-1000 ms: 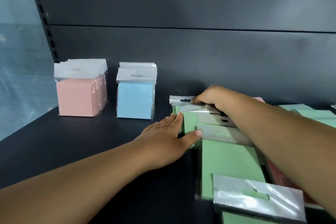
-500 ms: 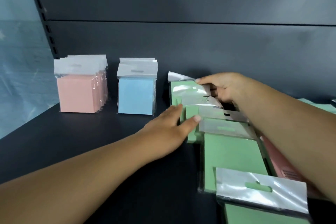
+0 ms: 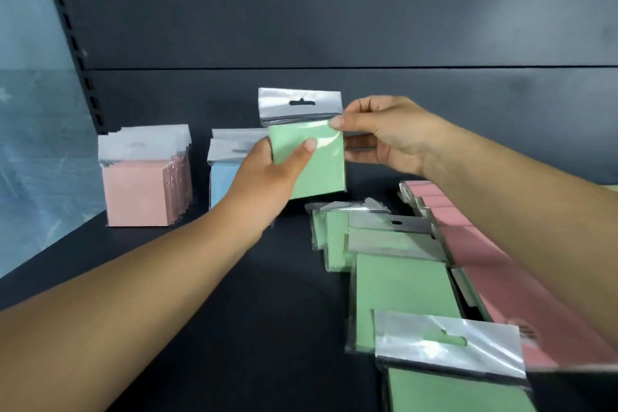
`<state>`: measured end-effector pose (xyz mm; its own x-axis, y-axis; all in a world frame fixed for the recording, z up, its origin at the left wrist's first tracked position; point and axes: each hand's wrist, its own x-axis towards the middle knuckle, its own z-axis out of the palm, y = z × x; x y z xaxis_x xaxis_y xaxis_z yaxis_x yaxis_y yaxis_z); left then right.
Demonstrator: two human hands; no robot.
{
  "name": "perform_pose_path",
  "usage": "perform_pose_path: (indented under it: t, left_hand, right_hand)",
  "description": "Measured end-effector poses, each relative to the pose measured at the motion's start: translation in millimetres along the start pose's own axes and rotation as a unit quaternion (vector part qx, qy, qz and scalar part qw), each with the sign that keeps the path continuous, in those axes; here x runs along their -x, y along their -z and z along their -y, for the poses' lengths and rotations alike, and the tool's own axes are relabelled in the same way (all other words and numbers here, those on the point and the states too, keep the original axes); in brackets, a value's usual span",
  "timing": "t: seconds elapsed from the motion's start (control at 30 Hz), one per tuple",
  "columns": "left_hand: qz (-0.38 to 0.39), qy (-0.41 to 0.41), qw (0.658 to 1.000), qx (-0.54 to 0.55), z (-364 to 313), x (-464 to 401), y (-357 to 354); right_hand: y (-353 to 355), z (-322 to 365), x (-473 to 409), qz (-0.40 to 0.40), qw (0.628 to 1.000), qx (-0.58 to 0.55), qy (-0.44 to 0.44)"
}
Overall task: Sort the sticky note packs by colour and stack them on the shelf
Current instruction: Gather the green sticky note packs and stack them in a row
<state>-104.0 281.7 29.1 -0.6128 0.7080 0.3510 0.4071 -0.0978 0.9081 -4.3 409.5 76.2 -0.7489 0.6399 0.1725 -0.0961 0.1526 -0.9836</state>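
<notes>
A green sticky note pack in clear wrap is held upright above the dark shelf, in front of the back wall. My left hand grips its lower left edge, thumb on the front. My right hand pinches its upper right corner. Several more green packs lie flat in a loose row on the shelf at the right. A pink stack stands upright at the back left, and a blue stack stands beside it, partly hidden by my left hand.
Pink packs lie flat along the right, under my right forearm. A translucent side panel closes the shelf on the left, with a slotted upright at its edge. The dark back wall rises behind the stacks.
Both hands have lifted one green pack off the flat pile and turned it upright in the air. My left hand went from resting flat on the pile to gripping this pack.
</notes>
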Motion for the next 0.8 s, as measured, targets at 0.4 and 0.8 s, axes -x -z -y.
perform_pose_path:
  t: [0.4,0.8]
  left_hand:
    - [-0.059,0.035,0.99,0.121,24,3,32]
    - [-0.085,0.033,0.986,0.139,19,-1,38]
  right_hand:
    - [20,-51,-23,-0.004,0.906,0.336,-0.258]
    - [-19,-38,-25,0.085,0.776,0.542,-0.312]
